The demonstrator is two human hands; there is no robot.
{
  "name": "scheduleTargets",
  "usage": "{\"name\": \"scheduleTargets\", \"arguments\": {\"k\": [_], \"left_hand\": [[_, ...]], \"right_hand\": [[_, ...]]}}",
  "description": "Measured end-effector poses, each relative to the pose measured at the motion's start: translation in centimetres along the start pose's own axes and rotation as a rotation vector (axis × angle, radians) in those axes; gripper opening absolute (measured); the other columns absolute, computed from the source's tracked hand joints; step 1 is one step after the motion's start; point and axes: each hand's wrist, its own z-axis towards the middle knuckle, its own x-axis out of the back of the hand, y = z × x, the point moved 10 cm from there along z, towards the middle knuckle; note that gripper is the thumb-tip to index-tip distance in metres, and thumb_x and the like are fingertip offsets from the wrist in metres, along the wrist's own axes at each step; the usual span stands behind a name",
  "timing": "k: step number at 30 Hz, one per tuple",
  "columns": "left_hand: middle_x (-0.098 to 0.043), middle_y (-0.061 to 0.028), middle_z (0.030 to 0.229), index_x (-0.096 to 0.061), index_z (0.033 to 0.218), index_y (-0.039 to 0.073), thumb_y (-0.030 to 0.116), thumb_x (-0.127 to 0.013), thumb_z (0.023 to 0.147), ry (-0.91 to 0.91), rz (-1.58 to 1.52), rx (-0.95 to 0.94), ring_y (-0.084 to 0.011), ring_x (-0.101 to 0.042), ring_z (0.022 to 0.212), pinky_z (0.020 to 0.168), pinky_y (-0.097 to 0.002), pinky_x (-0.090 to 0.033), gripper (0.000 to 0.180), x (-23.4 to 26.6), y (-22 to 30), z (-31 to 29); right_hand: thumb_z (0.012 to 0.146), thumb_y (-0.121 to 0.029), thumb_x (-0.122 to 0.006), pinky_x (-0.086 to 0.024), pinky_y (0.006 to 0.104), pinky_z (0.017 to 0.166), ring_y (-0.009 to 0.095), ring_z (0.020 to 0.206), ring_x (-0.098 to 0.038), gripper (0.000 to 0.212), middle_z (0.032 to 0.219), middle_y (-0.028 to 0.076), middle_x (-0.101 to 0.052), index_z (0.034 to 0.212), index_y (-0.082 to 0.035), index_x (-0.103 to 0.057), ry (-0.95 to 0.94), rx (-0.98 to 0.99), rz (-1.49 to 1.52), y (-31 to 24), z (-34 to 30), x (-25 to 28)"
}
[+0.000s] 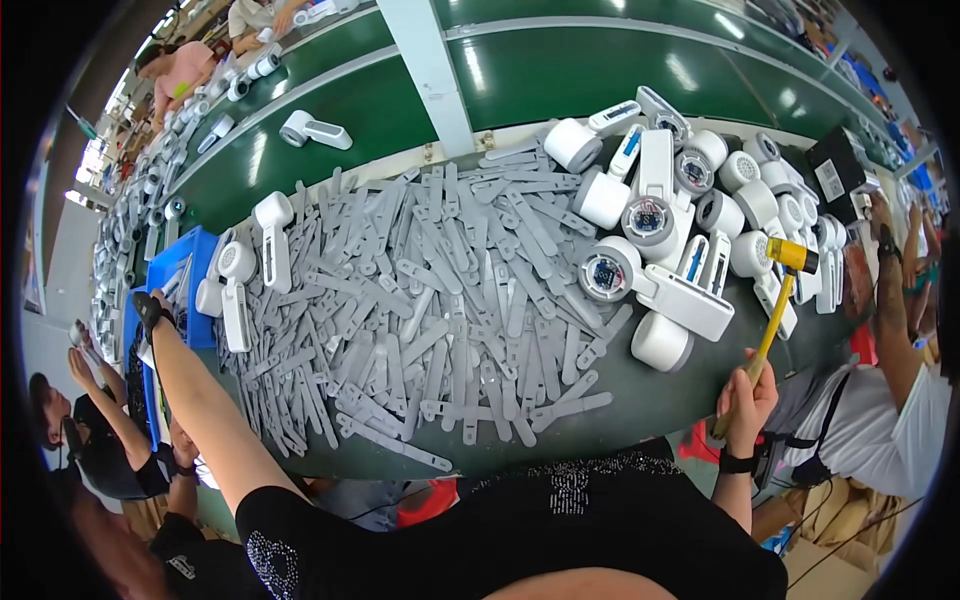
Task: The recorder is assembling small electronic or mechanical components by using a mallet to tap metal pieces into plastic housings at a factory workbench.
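Observation:
My right hand [748, 402] is closed around the yellow handle of a mallet [776, 318], whose yellow-and-black head points up beside the white devices. My left arm reaches out to the far left, where my left hand [152, 308] is at a blue bin [203, 285]. Something dark covers part of that hand, and its fingers are too unclear to read. Between my arms lies a wide heap of flat grey plastic strips [440, 290]. To its right, white handheld devices [655, 165] with round heads are piled up, some with round circuit boards showing.
Several white devices [270, 240] lie left of the strips, and another [315, 131] rests on the green conveyor [560, 70] behind. A white post [425, 75] rises at the back. A black box [838, 172] stands far right. Co-workers [100, 410] are close on both sides.

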Motion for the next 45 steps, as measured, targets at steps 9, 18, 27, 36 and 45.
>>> {"name": "scheduleTargets", "arguments": {"k": [9,18,27,36,45], "left_hand": [[-0.067,-0.0235,0.095,-0.065,0.097,0.003,0.028,-0.057,0.082,-0.142,0.050,0.166,-0.0406,-0.064,0.093,0.080,-0.0480,-0.051,0.030,0.1,0.5,2.4],[-0.067,-0.0178,0.083,-0.065,0.100,0.014,0.026,-0.052,0.091,0.065,-0.486,-0.214,-0.0372,-0.066,0.078,0.068,-0.0449,-0.053,0.020,27.7,35.0,-5.3],[-0.059,-0.0148,0.098,-0.054,0.126,0.011,0.054,-0.064,0.078,-0.022,-0.917,-0.649,-0.0278,-0.066,0.077,0.060,-0.0355,-0.052,0.066,34.7,58.8,-20.4],[-0.059,-0.0115,0.062,-0.054,0.098,0.005,0.025,-0.064,0.080,0.025,-0.853,-0.321,-0.0282,-0.063,0.052,0.047,-0.0396,-0.048,0.028,32.4,61.0,-20.4],[-0.064,-0.0198,0.083,-0.051,0.109,0.006,0.009,-0.061,0.083,-0.030,-1.319,-0.133,-0.0374,-0.063,0.069,0.060,-0.0448,-0.050,0.027,33.3,51.6,-24.4]], "right_hand": [[0.094,-0.006,-0.055,-0.034,0.0192,0.038,0.005,0.042,-0.041,0.035,0.073,0.002,-0.051,0.127,0.001,-0.047,-0.011,0.008,0.068,-0.2,0.1,-0.9],[0.094,-0.003,-0.054,-0.038,0.0198,0.040,0.007,0.046,-0.046,0.034,0.075,0.003,-0.054,0.127,0.004,-0.048,-0.018,0.039,0.161,-0.3,0.1,-0.5],[0.096,-0.006,-0.052,-0.043,0.0214,0.044,0.011,0.049,-0.051,0.028,0.080,0.011,-0.060,0.121,0.002,-0.044,-0.277,-0.019,0.310,-1.1,-1.0,-3.8],[0.101,-0.017,-0.043,-0.054,0.0443,0.086,0.036,0.099,-0.064,0.025,0.118,0.029,-0.055,0.120,-0.002,-0.038,-0.556,-0.230,0.482,-0.6,-4.3,-10.3],[0.103,-0.017,-0.038,-0.036,0.0524,0.108,0.042,0.133,-0.040,0.015,0.139,0.029,-0.040,0.112,-0.006,-0.042,-0.462,-0.221,0.694,0.0,-2.5,-10.2]]}}
